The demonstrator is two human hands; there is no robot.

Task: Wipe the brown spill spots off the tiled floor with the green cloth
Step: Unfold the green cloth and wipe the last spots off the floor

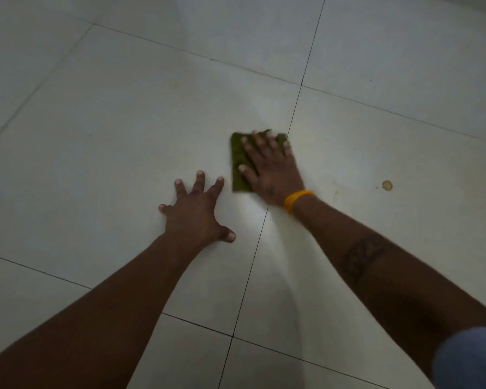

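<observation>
My right hand [270, 169] lies flat on the green cloth [240, 164], fingers straight and slightly spread, pressing it down onto the tiled floor [124, 122]. The cloth is folded into a rough rectangle and sits just left of a dark grout line [295, 110], with my fingertips reaching its far edge. A yellow band [295, 200] circles that wrist, and a dark tattoo band [362, 254] wraps the forearm lower down. My left hand [194, 211] is planted on the bare tile just beside the cloth, fingers splayed wide and holding nothing (it looks like it bears my weight). Well off to the right, a round brown spill spot [387, 185] sits on the neighbouring tile, with a few tiny specks near it. A blue sleeve [469, 357] shows at the lower right corner.
</observation>
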